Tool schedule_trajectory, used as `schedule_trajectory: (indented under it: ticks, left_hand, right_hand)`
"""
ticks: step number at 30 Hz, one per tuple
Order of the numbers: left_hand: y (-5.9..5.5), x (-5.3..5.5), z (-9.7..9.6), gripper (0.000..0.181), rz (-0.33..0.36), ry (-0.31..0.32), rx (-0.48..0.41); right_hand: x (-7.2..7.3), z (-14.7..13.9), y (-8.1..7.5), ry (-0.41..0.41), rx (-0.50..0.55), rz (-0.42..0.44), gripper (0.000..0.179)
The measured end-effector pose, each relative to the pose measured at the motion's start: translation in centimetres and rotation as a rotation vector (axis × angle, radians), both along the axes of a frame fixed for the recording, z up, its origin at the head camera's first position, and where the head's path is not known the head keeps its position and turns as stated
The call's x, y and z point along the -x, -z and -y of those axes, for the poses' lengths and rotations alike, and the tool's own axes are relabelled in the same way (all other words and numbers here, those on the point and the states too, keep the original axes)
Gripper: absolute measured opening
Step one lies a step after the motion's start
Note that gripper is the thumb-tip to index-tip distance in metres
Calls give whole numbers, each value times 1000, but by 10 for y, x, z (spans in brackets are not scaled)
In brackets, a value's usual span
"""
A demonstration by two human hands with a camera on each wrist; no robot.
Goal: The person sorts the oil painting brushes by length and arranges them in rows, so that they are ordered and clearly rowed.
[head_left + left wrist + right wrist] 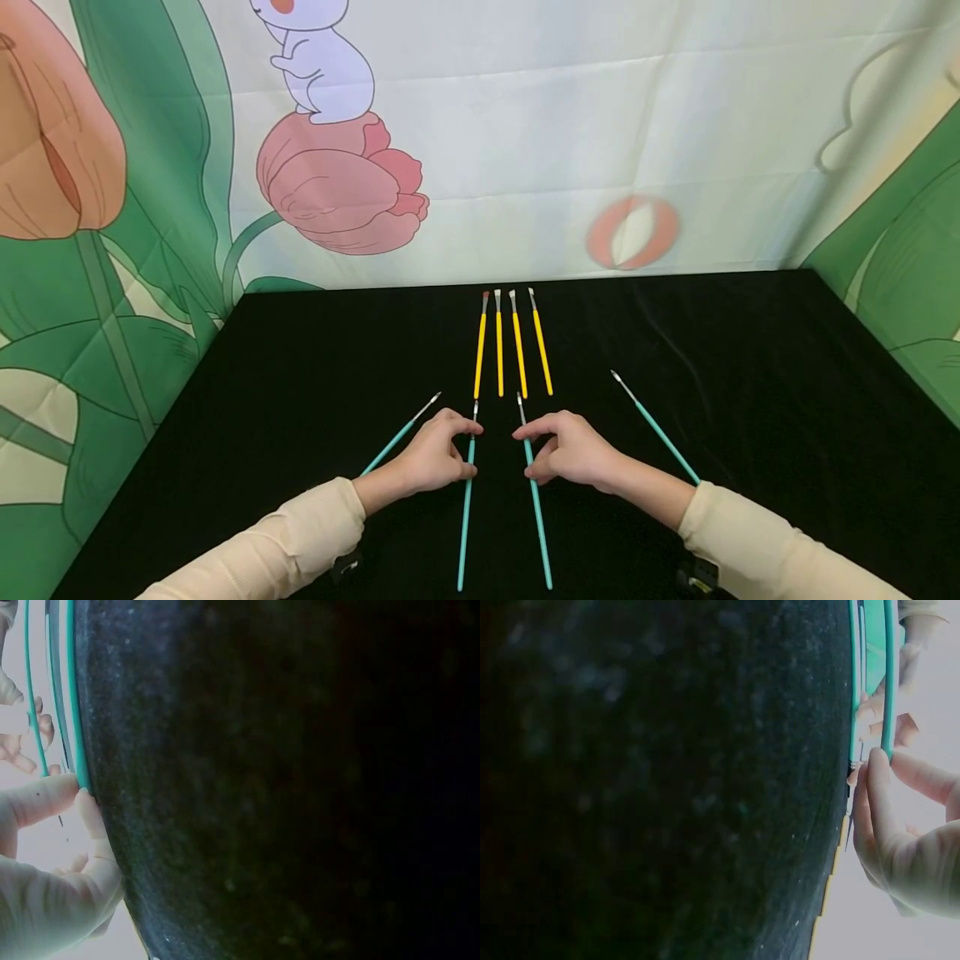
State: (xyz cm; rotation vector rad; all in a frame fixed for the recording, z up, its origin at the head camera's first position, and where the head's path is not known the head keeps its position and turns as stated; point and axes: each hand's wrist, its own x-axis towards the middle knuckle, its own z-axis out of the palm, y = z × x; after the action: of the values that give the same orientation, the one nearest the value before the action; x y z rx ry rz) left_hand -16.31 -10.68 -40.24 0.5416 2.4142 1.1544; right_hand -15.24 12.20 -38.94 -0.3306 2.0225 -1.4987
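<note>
Two slim teal-handled paintbrushes lie near the middle front, bristles pointing away. My left hand [435, 450] pinches the left one, a teal paintbrush [464, 525], near its metal ferrule. Thumb and fingertip meet at its teal handle [73, 712] in the left wrist view. Opposite it, my right hand [576, 450] holds the right teal paintbrush [540, 525] between thumb and fingers. The right wrist view shows that handle [889, 682] rising from the fingertips. Outside the hands, another teal paintbrush [390, 450] slants at the left and one more teal paintbrush [667, 442] slants at the right.
Several yellow-handled paintbrushes [519, 354] lie side by side farther back on the black table [750, 358]. A printed curtain [517, 167] hangs right behind the table's back edge. Both forearms wear cream sleeves [300, 533], which come close to the outer teal brushes.
</note>
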Motion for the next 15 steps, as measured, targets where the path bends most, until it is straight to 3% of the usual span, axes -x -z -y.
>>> schedule_trajectory:
  ticks: [15]
  left_hand:
    - [3, 1, 1, 49, -25, 10, 11]
  right_hand:
    - [1, 16, 5, 7, 3, 37, 48]
